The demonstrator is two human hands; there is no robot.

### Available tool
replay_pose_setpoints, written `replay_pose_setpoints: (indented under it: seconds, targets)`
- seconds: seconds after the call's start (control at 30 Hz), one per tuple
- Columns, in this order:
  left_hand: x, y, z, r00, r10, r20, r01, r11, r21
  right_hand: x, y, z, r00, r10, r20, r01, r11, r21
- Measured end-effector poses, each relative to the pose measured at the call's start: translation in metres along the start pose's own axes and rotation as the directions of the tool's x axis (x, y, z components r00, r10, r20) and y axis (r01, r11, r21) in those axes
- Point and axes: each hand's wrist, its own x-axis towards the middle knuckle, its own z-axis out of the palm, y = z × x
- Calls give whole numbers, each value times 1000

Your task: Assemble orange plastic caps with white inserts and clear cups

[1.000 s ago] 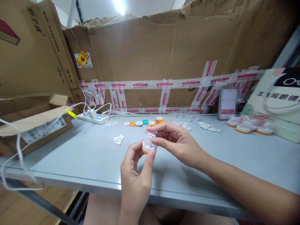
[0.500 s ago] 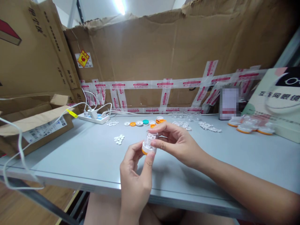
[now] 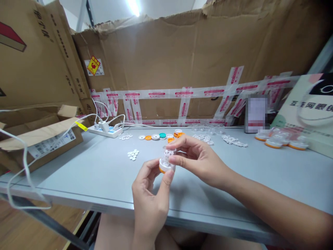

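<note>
Between both hands, above the grey table, is a small clear container (image 3: 166, 162) with a white and orange base and white parts inside. My left hand (image 3: 153, 194) pinches its base between thumb and fingers. Around the clear upper part, the thumb and fingers of my right hand (image 3: 196, 158) are closed. Small white discs (image 3: 133, 155) lie to the left of the container. Behind it is a row of white, orange and green round caps (image 3: 155, 137). White openwork pieces (image 3: 203, 139) lie behind my right hand, with another pile (image 3: 234, 141) farther right.
Clear containers with orange bases (image 3: 273, 143) stand at the right, near a phone-like device (image 3: 256, 113) and a printed box (image 3: 307, 114). A power strip (image 3: 105, 130) with white cables and an open cardboard box (image 3: 44, 139) are at the left. Tall cardboard (image 3: 166, 62) lines the back.
The view has shifted slightly. Both hands keep hold of the container, with little visible change in their grip.
</note>
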Motion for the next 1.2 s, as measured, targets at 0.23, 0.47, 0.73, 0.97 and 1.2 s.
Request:
replay_pose_setpoints:
  seconds: [0.23, 0.47, 0.73, 0.97, 1.2]
  targets:
    - [5, -1, -8, 980, -21, 196, 49, 989, -137, 0, -3, -8, 988, 36, 151, -36, 999, -2]
    - [3, 1, -5, 991, -29, 131, 41, 996, -84, 0, 0, -3, 994, 5, 110, -7, 1000, 20]
    - [1, 0, 2, 1000, 9, -14, -9, 1000, 22, -5, 6, 13, 992, 16, -128, -13, 1000, 26]
    - [5, -4, -5, 993, -19, 112, 31, 993, -112, -3, 6, 3, 998, 65, -1, -63, 971, 230]
    - [2, -4, 0, 999, 25, 34, -27, 998, 65, -4, 9, 10, 988, 70, -137, -60, 995, 76]
